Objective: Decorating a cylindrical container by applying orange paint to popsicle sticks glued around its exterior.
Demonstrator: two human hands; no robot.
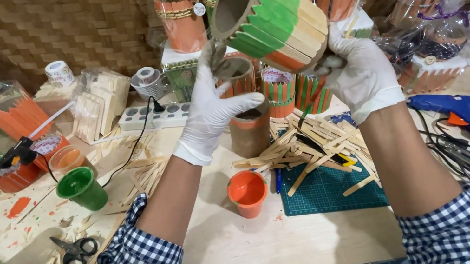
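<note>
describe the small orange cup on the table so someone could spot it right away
Start at the dark green cutting mat near the table's front edge. Just off its left edge, between the person's forearms, stands the small orange cup. It is open-topped and plain orange, unlike the green cup farther left.

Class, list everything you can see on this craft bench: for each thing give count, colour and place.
stick-covered tube holder: one, green, cream and orange, held up tilted
loose craft sticks: pile, pale wood, centre
cutting mat: one, green, under the pile
orange paint cup: one, centre front
green paint cup: one, left
scissors: one, black, front left
blue glue gun: one, right
power strip: one, white, back
left hand: white glove, touching the holder
right hand: white glove, under the holder
</note>
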